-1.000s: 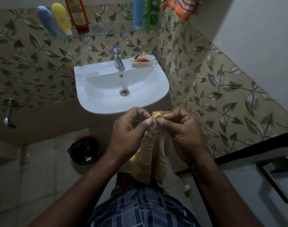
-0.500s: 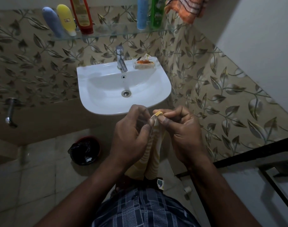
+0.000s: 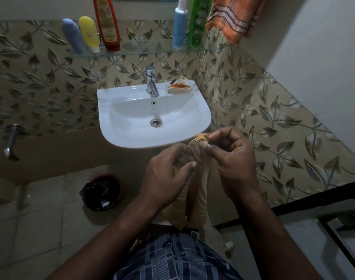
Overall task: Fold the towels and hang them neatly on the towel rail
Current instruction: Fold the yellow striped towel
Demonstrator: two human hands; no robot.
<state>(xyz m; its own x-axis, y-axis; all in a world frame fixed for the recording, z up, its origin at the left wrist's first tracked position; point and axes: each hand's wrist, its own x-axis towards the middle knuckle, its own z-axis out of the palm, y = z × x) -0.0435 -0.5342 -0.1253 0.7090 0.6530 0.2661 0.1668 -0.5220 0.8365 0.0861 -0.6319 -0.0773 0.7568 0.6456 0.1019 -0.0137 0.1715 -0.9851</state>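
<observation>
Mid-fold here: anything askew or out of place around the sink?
The orange striped towel at top right hangs bunched and crooked, not folded flat. The yellow striped towel, pinched at its top by the right hand with the left hand gripping just below, dangles as a narrow rope. Nothing looks spilled.

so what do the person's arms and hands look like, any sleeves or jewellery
The left forearm and right forearm are bare to the frame edge, no sleeves showing. The left hand and right hand are ungloved, no watch, bracelet or ring visible. A blue-grey checked garment shows below.
</observation>
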